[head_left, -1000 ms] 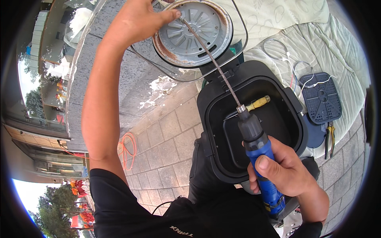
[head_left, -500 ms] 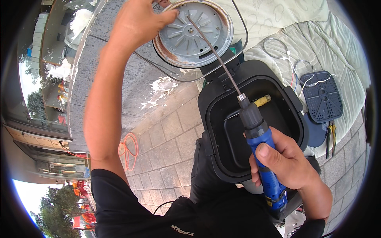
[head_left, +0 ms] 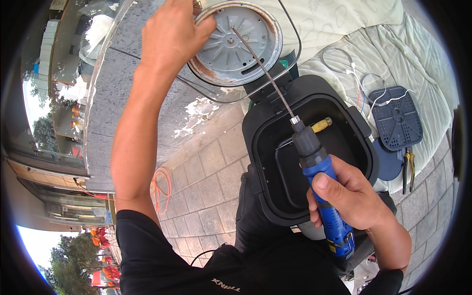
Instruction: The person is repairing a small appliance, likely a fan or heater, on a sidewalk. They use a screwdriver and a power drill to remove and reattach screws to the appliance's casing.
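My left hand (head_left: 174,37) grips the left rim of a round, rust-edged grey metal plate (head_left: 219,54), which has a bent metal tube (head_left: 298,37) around it. My right hand (head_left: 349,196) holds a blue cordless screwdriver or drill (head_left: 332,236). Its long, thin bit (head_left: 270,78) reaches across the plate to just above the centre; whether the tip touches is unclear. Below is an open black appliance body (head_left: 295,184) with a hinge at the back, resting over my legs. A yellow-handled tool (head_left: 322,124) lies inside it.
A pale padded cloth (head_left: 373,39) at right carries wires (head_left: 337,54), a dark perforated plate (head_left: 397,125) and pliers (head_left: 408,167). At left are a grey ledge (head_left: 108,123) and glazed frontage (head_left: 56,98). An orange cable (head_left: 162,194) lies on the paving (head_left: 201,182).
The plate and my left hand have shifted slightly left. My right hand and the tool have moved a little upward, and the bit's tip sits slightly lower on the plate than a second ago.
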A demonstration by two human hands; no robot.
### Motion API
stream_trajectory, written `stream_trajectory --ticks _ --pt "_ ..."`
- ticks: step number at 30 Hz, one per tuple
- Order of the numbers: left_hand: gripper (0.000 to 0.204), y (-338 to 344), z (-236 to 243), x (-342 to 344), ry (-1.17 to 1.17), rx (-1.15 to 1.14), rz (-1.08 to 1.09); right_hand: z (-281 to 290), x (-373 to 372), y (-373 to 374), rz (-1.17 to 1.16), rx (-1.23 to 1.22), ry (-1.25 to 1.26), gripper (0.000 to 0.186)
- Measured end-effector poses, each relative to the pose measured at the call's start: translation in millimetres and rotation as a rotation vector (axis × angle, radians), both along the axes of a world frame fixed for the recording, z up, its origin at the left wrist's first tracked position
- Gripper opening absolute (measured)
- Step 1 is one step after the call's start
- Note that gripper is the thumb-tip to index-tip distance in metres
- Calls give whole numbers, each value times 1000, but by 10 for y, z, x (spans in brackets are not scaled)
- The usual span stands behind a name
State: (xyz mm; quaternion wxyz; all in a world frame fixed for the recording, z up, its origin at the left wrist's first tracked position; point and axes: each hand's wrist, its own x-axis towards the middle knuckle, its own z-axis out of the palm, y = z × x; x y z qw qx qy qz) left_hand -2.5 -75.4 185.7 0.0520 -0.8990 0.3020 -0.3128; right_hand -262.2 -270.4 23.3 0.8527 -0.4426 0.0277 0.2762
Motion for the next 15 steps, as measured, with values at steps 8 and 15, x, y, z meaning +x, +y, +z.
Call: stream_trajectory --ticks 8,15 --pt "29 0 42 51 -8 43 -5 -15 9 0 26 -2 -4 40" --pt "27 -97 83 26 58 23 98 -21 -9 -12 20 -14 1 39"
